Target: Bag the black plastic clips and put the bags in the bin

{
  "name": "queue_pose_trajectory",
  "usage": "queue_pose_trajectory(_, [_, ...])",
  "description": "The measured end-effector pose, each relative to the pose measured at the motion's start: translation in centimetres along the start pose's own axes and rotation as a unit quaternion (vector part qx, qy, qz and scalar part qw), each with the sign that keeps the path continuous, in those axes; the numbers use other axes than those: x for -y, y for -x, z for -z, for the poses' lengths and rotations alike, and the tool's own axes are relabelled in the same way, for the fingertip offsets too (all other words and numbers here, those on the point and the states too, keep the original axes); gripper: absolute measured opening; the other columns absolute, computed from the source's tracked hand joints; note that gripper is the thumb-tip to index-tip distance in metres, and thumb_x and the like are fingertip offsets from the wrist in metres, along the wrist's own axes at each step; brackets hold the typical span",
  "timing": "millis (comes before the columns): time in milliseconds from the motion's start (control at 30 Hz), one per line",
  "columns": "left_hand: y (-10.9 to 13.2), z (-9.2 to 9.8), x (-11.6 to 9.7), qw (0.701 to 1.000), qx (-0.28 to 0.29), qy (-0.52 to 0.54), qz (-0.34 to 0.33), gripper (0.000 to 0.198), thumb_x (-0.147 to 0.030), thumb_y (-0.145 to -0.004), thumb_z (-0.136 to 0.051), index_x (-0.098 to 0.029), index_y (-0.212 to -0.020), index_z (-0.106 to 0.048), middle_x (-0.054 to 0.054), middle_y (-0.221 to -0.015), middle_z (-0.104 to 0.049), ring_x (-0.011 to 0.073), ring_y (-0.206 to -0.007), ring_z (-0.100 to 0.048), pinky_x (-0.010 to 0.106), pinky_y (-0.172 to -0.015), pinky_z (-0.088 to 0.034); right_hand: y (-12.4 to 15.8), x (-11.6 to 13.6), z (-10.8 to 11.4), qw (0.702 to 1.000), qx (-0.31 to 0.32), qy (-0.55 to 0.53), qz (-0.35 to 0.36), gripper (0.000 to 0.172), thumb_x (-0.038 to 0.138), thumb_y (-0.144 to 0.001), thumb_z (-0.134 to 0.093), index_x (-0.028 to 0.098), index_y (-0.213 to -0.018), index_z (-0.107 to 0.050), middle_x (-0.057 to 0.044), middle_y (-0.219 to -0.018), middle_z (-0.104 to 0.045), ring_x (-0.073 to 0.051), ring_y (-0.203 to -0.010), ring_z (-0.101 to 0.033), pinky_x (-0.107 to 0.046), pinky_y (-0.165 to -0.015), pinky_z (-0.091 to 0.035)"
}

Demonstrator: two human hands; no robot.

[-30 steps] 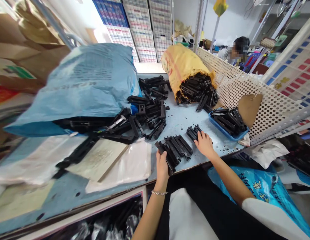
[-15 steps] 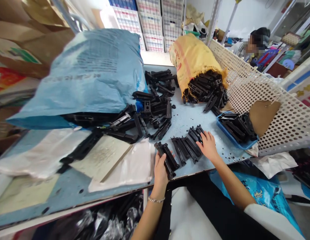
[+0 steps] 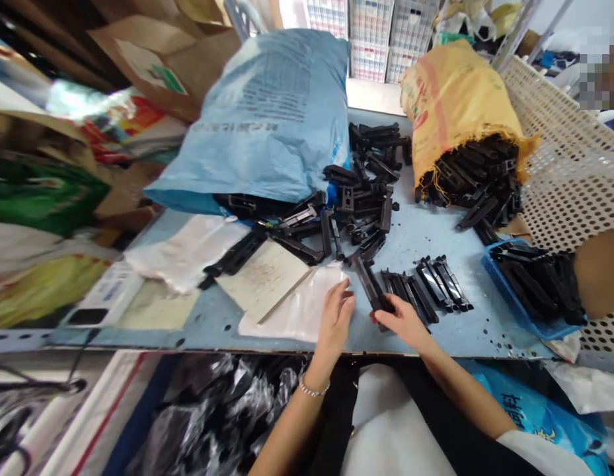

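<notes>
My right hand [image 3: 403, 322] is closed on the near end of a long black plastic part [image 3: 369, 284] at the front of the blue table [image 3: 425, 231]. My left hand [image 3: 336, 316] hovers just left of that part with its fingers apart and nothing in it, over a clear plastic bag [image 3: 297, 307]. A row of the same black parts [image 3: 425, 284] lies side by side right of my right hand. More black parts [image 3: 356, 198] lie in a loose heap further back.
A blue sack [image 3: 277, 112] and a yellow sack [image 3: 455, 106] spill black parts onto the table. A blue tray [image 3: 529, 281] of parts stands at the right by a white perforated panel [image 3: 564, 165]. Cardboard boxes and bags crowd the left. Another person sits at the far right.
The view swung left. My left hand let go of the parts it held and opened. My right hand came off the row and closed on a single part near the table's front.
</notes>
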State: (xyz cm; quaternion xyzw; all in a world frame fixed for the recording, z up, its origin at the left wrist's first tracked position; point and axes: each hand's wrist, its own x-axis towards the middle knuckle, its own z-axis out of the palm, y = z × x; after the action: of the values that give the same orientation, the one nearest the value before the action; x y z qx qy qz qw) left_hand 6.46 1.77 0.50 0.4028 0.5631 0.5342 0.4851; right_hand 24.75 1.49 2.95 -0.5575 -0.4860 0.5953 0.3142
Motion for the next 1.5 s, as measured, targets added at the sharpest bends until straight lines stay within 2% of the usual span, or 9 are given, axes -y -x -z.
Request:
queue_pose_trajectory(167, [-1.4,4.9,0.8,0.971,-0.044,-0.216,-0.093,0.015,-0.029,-0.072,-0.081,-0.023,-0.08,-0.071,0.013,-0.095,-0.064,0.0354,-0.103,-0.058,0.05,-0.102,-0.044,-1.9,1.3,-0.4,0.985,0.023,-0.173,-0.002,0.03,0.041,-0.078,-0.073,0.018,-0.097,-0.068,-0.006,-0.089,-0.077,-0.019,-0.075,-0.071,-0.034,-0.074,-0.055])
queue_pose_trajectory(300, [-3.2,6.5,0.7,0.989,-0.013,-0.147,-0.03,0.014,-0.023,-0.067,-0.08,-0.025,-0.06,-0.067,0.006,-0.071,-0.064,0.0245,-0.074,-0.058,0.036,-0.078,-0.048,-2.6,1.6,-1.7,0.972,0.033,-0.231,-0.026,0.029,0.041,-0.078,-0.073,0.017,-0.095,-0.069,-0.008,-0.09,-0.078,-0.02,-0.077,-0.072,-0.035,-0.075,-0.056])
queue_pose_trajectory(500, [-4.9,8.9,0.8,0.99,0.001,-0.098,0.097,0.023,-0.037,-0.067,-0.082,-0.021,-0.059,-0.069,0.0,-0.057,-0.06,0.0148,-0.055,-0.047,0.026,-0.054,-0.033,-3.1,1.0,-1.9,0.959,0.044,-0.276,-0.049,0.032,0.045,-0.08,-0.071,0.016,-0.093,-0.071,-0.01,-0.091,-0.078,-0.021,-0.077,-0.072,-0.035,-0.075,-0.057])
queue_pose_trajectory(667, [-4.8,9.1,0.7,0.989,0.013,-0.067,0.128,0.019,-0.034,-0.065,-0.085,-0.019,-0.066,-0.074,0.001,-0.061,-0.063,0.0142,-0.055,-0.049,0.026,-0.055,-0.034,-4.3,2.2,-3.4,0.94,0.068,-0.325,-0.078,0.037,0.05,-0.077,-0.069,0.016,-0.091,-0.073,-0.011,-0.092,-0.079,-0.025,-0.085,-0.073,-0.041,-0.086,-0.058])
queue_pose_trajectory(867, [-4.7,8.5,-0.4,0.99,0.023,-0.118,0.079,0.019,-0.025,-0.061,-0.083,-0.02,-0.055,-0.065,0.0,-0.056,-0.061,0.014,-0.055,-0.049,0.025,-0.054,-0.033,-6.3,4.4,-7.1,0.887,0.132,-0.432,-0.092,0.037,0.051,-0.082,-0.061,0.018,-0.092,-0.071,-0.008,-0.088,-0.078,-0.027,-0.098,-0.071,-0.053,-0.106,-0.051])
queue_pose_trajectory(1033, [-5.0,8.6,-0.3,0.987,0.052,-0.129,0.084,0.025,-0.028,-0.056,-0.086,-0.02,-0.055,-0.062,-0.001,-0.057,-0.061,0.014,-0.055,-0.05,0.025,-0.055,-0.035,-7.5,4.2,-8.5,0.865,0.112,-0.476,-0.112,0.036,0.049,-0.083,-0.062,0.016,-0.095,-0.071,-0.009,-0.088,-0.077,-0.027,-0.099,-0.071,-0.052,-0.103,-0.054])
queue_pose_trajectory(1133, [-4.8,8.9,-0.8,0.99,0.038,-0.108,0.083,0.029,-0.029,-0.055,-0.087,-0.02,-0.052,-0.059,0.001,-0.062,-0.064,0.0153,-0.058,-0.054,0.026,-0.058,-0.039,-8.0,3.3,-8.7,0.879,0.085,-0.46,-0.092,0.035,0.049,-0.082,-0.065,0.016,-0.095,-0.071,-0.009,-0.087,-0.077,-0.025,-0.095,-0.072,-0.047,-0.097,-0.058])
queue_pose_trajectory(1300, [-3.5,11.0,-3.4,0.988,-0.044,-0.136,-0.061,0.01,-0.022,-0.07,-0.075,-0.023,-0.066,-0.065,0.005,-0.076,-0.067,0.022,-0.076,-0.059,0.033,-0.077,-0.05,-8.6,2.0,-8.8,0.892,0.04,-0.44,-0.096,0.035,0.046,-0.083,-0.069,0.015,-0.097,-0.07,-0.01,-0.089,-0.078,-0.024,-0.091,-0.074,-0.038,-0.085,-0.063])
queue_pose_trajectory(1500, [-3.5,12.4,-3.9,0.905,0.037,-0.393,-0.157,0.027,-0.006,-0.076,-0.053,-0.021,-0.081,-0.074,0.013,-0.095,-0.071,0.0299,-0.09,-0.064,0.043,-0.091,-0.053,-8.0,2.1,-8.2,0.905,0.051,-0.417,-0.062,0.025,0.037,-0.083,-0.069,0.015,-0.093,-0.07,-0.007,-0.085,-0.078,-0.02,-0.084,-0.073,-0.032,-0.081,-0.062])
